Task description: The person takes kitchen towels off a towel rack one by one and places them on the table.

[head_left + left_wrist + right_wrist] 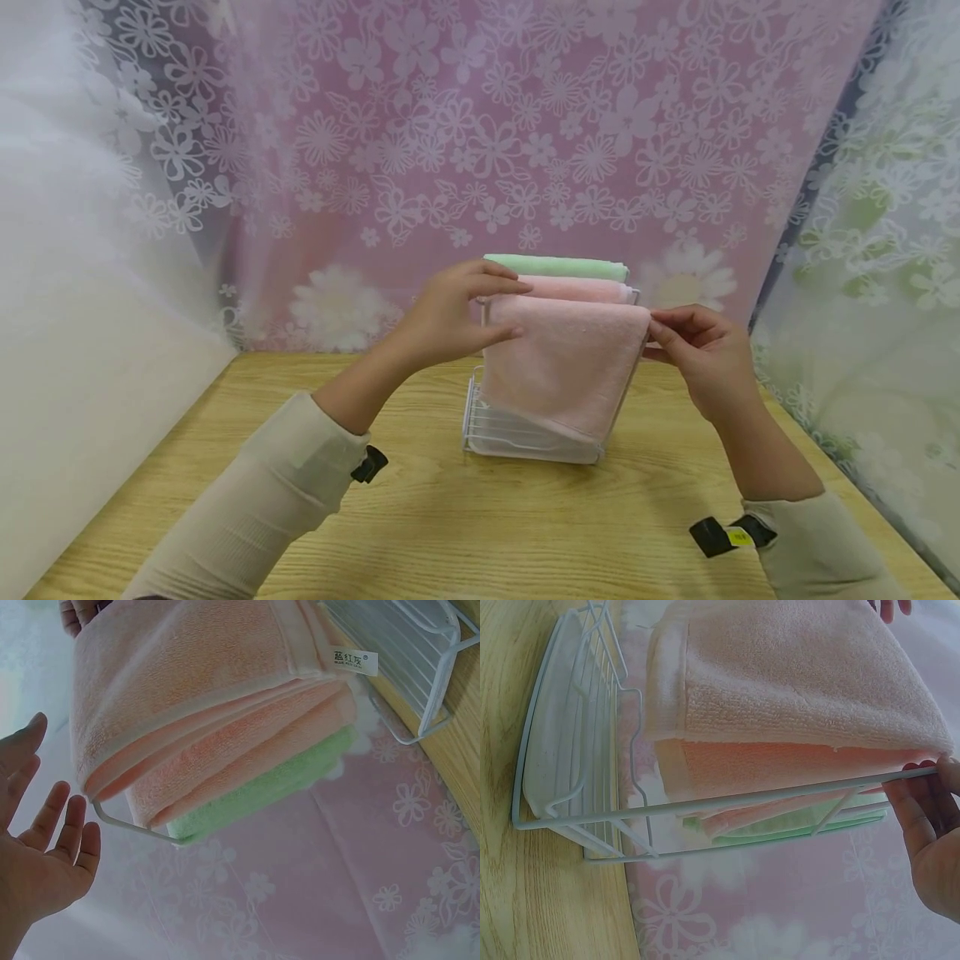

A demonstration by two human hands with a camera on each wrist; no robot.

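A pale pink towel (562,358) hangs folded over the front bar of a white wire towel rack (727,802). Behind it hang a second pink towel (573,288) and a green towel (551,266). My right hand (708,354) pinches the front towel's upper right corner, against the rack's side wire. At the upper left corner is my left hand (457,312), its fingers extended and the thumb apart from them. In the left wrist view, a gap shows between the left hand (49,847) and the towels. A brand tag (354,660) sticks out from the front towel's lower edge.
The rack's base holds a whitish tray (525,437) and stands on a wood-grain table (420,517). A pink flowered curtain (465,150) hangs behind. White sheeting (82,275) bounds the left side, and a flowered curtain (877,275) the right.
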